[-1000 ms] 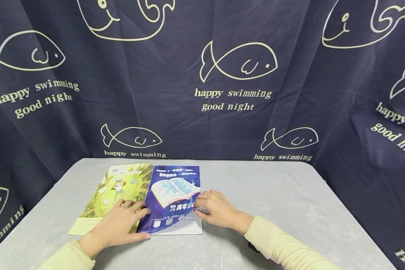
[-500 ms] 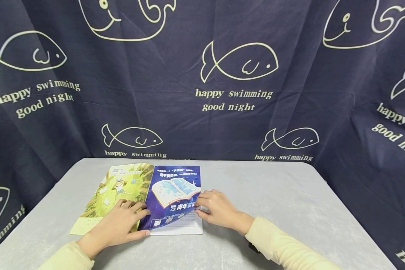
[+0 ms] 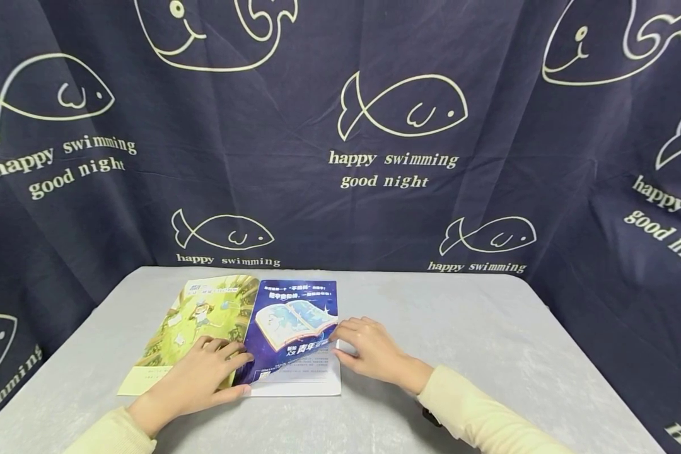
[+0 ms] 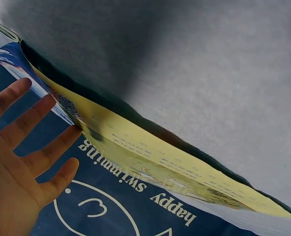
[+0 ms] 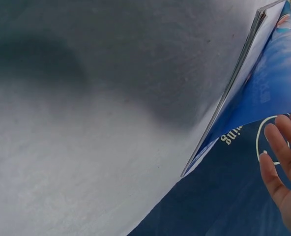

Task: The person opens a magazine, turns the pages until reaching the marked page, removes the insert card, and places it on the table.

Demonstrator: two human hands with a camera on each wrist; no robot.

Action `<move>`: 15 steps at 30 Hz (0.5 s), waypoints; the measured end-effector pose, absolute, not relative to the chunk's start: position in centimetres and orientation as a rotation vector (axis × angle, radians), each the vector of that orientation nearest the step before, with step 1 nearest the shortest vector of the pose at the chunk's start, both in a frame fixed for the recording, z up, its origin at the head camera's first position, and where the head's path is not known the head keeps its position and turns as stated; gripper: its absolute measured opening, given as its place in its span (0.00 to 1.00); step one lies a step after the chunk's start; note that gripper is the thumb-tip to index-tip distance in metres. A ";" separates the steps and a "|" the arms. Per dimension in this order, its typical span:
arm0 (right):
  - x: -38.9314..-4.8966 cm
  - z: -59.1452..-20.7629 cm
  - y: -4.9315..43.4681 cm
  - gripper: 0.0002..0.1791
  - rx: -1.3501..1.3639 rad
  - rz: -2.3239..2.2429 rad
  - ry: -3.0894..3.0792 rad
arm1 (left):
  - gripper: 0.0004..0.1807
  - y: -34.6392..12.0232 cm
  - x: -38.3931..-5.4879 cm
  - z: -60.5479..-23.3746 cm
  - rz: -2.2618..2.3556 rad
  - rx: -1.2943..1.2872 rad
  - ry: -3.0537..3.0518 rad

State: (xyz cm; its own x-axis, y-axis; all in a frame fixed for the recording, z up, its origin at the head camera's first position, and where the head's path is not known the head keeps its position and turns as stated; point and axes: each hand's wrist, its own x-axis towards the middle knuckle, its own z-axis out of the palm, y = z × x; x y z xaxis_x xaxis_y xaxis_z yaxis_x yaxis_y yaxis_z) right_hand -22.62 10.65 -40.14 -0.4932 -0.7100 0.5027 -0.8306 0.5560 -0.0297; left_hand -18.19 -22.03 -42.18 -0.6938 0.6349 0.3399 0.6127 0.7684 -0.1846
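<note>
Curled page point(image 3: 295, 325); right fingers point(image 3: 347, 329) at edge

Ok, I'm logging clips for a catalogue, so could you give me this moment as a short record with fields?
Magazine: open on the grey table
Green page: on the left, drawn figure on grass
Blue page: on the right, open-book picture, near corner curled up
White page: partly showing beneath the blue one
Left hand: rests on the magazine by the fold
Right hand: holds the blue page's outer edge
Backdrop: navy cloth, fish outlines, "happy swimming good night"
</note>
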 end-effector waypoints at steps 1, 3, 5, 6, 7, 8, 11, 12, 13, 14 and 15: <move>-22.6 -40.1 10.7 0.09 1.243 0.381 -2.358 | 0.25 -22.0 -18.2 -42.2 0.078 -0.949 -2.579; -22.6 -40.1 10.8 0.11 1.234 0.398 -2.358 | 0.25 -22.1 -18.1 -42.2 0.074 -0.944 -2.593; -22.6 -40.1 10.9 0.12 1.225 0.412 -2.353 | 0.24 -22.2 -18.2 -42.3 0.072 -0.936 -2.607; -22.6 -40.1 10.9 0.12 1.221 0.417 -2.350 | 0.24 -22.2 -18.2 -42.3 0.069 -0.932 -2.614; -22.6 -40.1 11.0 0.12 1.216 0.417 -2.347 | 0.23 -22.3 -18.2 -42.4 0.066 -0.930 -2.619; -22.6 -40.1 11.0 0.13 1.213 0.419 -2.343 | 0.23 -22.3 -18.2 -42.4 0.063 -0.929 -2.622; -22.7 -40.2 11.1 0.12 1.206 0.411 -2.338 | 0.23 -22.4 -18.2 -42.3 0.049 -0.927 -2.617; -22.7 -40.3 11.2 0.12 1.205 0.406 -2.341 | 0.23 -22.4 -18.2 -42.3 0.046 -0.927 -2.613; -22.7 -40.3 11.2 0.12 1.205 0.400 -2.344 | 0.23 -22.5 -18.2 -42.3 0.044 -0.927 -2.608; -22.7 -40.4 11.2 0.12 1.205 0.393 -2.352 | 0.22 -22.5 -18.2 -42.3 0.039 -0.928 -2.605; -22.7 -40.5 11.2 0.12 1.205 0.384 -2.362 | 0.22 -22.5 -18.2 -42.2 0.036 -0.928 -2.603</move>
State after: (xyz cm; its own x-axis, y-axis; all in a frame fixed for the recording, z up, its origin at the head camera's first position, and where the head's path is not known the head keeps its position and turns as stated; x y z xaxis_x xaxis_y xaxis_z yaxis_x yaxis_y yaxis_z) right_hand -22.66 11.22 -40.46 -0.5114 -0.6878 0.5152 -0.8155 0.5775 -0.0384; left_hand -18.19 -22.49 -42.25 -0.7118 0.6152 0.3389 0.6055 0.7820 -0.1478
